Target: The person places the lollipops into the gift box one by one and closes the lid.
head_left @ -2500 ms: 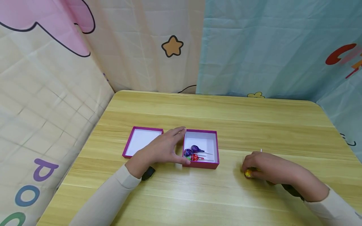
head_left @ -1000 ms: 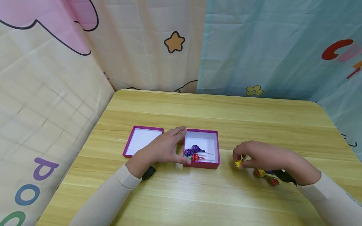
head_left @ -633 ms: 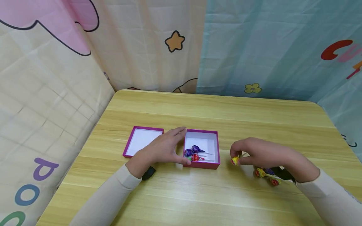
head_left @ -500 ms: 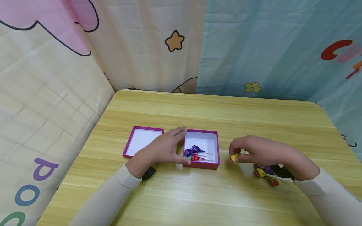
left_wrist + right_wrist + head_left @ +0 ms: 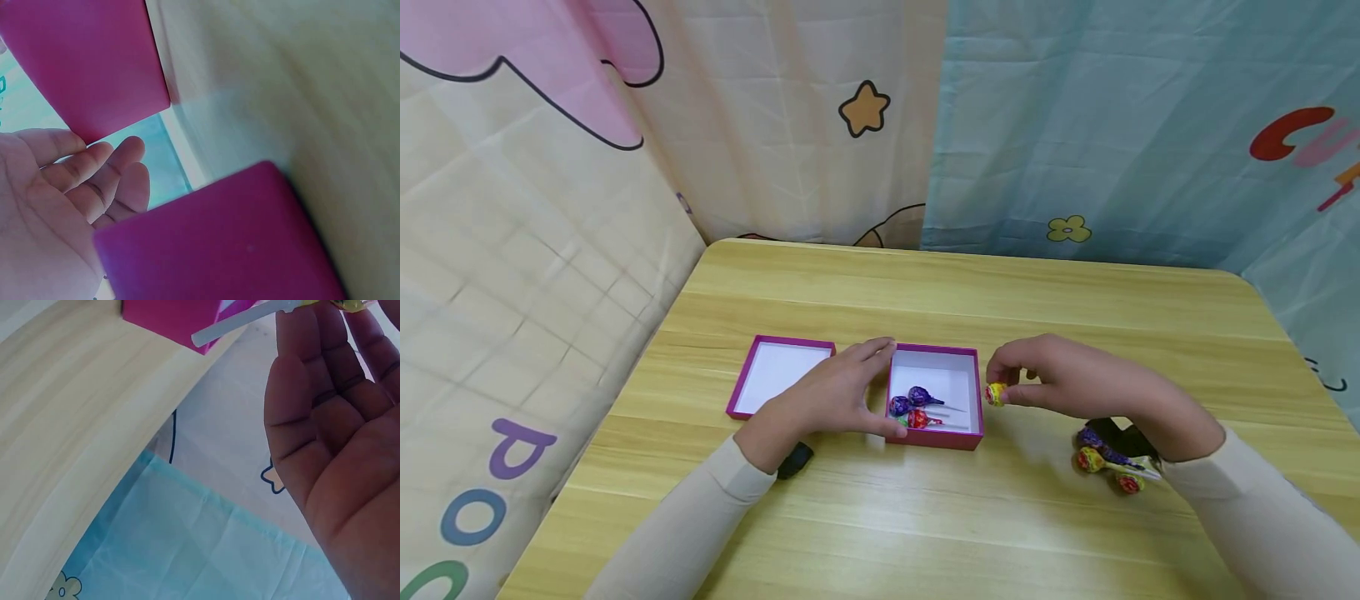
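In the head view, my right hand (image 5: 1075,377) pinches a yellow-wrapped lollipop (image 5: 995,394) just right of the open pink box (image 5: 979,417). The lollipop's white stick (image 5: 240,324) sticks out past the fingers in the right wrist view. My left hand (image 5: 831,392) spans the box's left side, its thumb at the front corner and its fingers, fairly straight, at the rear corner. Inside the box lie two purple lollipops (image 5: 917,395) and a red one (image 5: 917,418). A bit of green wrapper shows beside the left thumb.
The pink lid (image 5: 778,379), white inside, lies left of the box, partly behind the left hand. Several lollipops (image 5: 1090,458) are bunched on the wooden table (image 5: 880,533) below the right wrist. Printed curtains (image 5: 775,125) hang beyond the table's edges.
My right hand has lifted the yellow lollipop from the bunch and carried it left toward the box. The bunch is more exposed now. My left hand and the box stay put.
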A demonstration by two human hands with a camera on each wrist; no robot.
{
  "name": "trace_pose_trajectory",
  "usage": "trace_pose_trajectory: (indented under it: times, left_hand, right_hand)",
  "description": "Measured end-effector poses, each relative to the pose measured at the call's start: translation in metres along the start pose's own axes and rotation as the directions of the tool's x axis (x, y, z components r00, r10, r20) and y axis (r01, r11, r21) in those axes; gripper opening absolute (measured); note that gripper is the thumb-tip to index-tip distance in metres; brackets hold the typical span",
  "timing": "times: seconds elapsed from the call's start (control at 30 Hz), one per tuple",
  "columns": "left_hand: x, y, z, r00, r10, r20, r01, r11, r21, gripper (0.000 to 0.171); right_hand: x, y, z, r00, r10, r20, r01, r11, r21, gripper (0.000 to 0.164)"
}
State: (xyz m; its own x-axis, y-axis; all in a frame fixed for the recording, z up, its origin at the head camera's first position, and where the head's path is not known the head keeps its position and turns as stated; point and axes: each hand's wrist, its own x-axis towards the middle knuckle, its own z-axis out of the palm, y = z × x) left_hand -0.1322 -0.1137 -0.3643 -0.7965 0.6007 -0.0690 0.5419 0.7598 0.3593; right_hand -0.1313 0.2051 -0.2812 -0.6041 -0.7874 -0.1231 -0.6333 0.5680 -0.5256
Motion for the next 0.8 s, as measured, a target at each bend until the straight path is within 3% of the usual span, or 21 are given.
trace_pose_trajectory:
  times: [0.47,0.8]
  left_hand:
    - [0.003,0.003,-0.003,1.0,-0.01,-0.003,0.01,1.0,-0.01,0.123]
    - [0.003,0.004,-0.003,1.0,-0.016,-0.003,0.015,1.0,-0.02,0.124]
  right_hand:
    - [0.03,-0.006,-0.007,0.999,-0.024,-0.03,0.027,0.997,0.071,0.004]
    - [0.054,-0.012,-0.003,0.998,0.039,-0.041,-0.033,0.992,0.122,0.005]
